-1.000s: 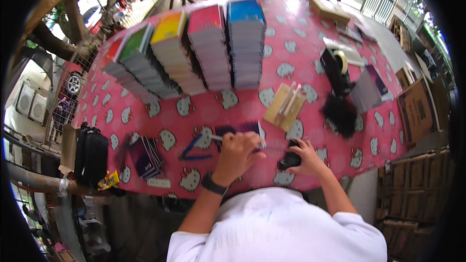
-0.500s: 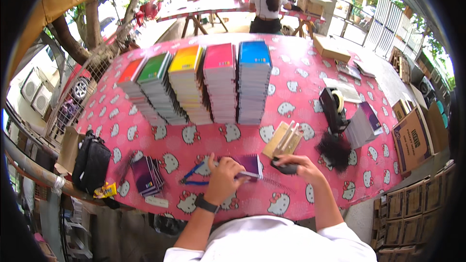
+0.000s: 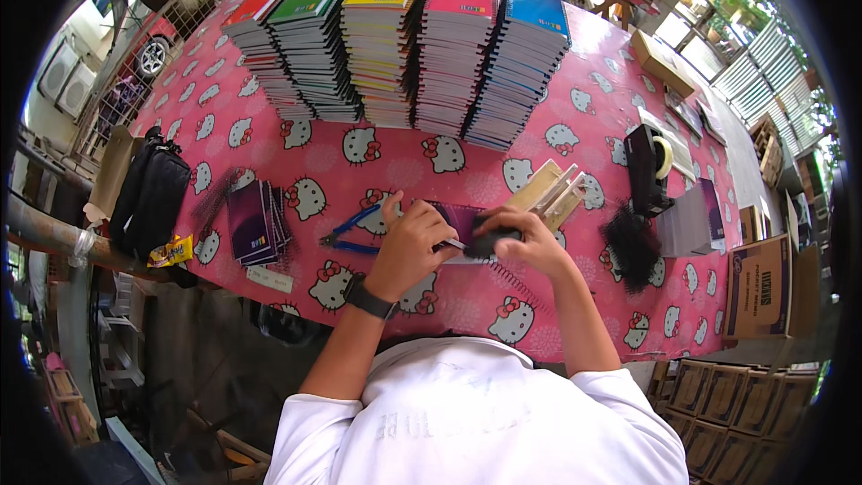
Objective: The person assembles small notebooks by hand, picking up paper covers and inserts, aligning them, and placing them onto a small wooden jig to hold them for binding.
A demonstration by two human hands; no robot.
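A small purple notebook (image 3: 456, 216) lies in front of me, partly covered by both hands. My left hand (image 3: 416, 235) is closed on its near left edge, fingers pinched together. In my right hand (image 3: 530, 238) is a black rounded tool (image 3: 492, 241), held against the notebook's near right edge; its exact kind is unclear. A thin dark spiral binding coil (image 3: 516, 284) trails from that edge toward the lower right. Just left of my left hand lie cutting pliers with blue handles (image 3: 350, 235).
Notebook stacks stand behind, including a yellow-covered one (image 3: 382, 45). Purple notebooks (image 3: 255, 223) and a black bag (image 3: 148, 193) lie left. To the right are a wooden jig (image 3: 549, 193), a tape dispenser (image 3: 643, 166), a pile of black coils (image 3: 631, 251) and a paper stack (image 3: 687, 223).
My right hand has brought the black tool leftward onto the notebook's edge. The left hand keeps its hold. The view has tilted downward.
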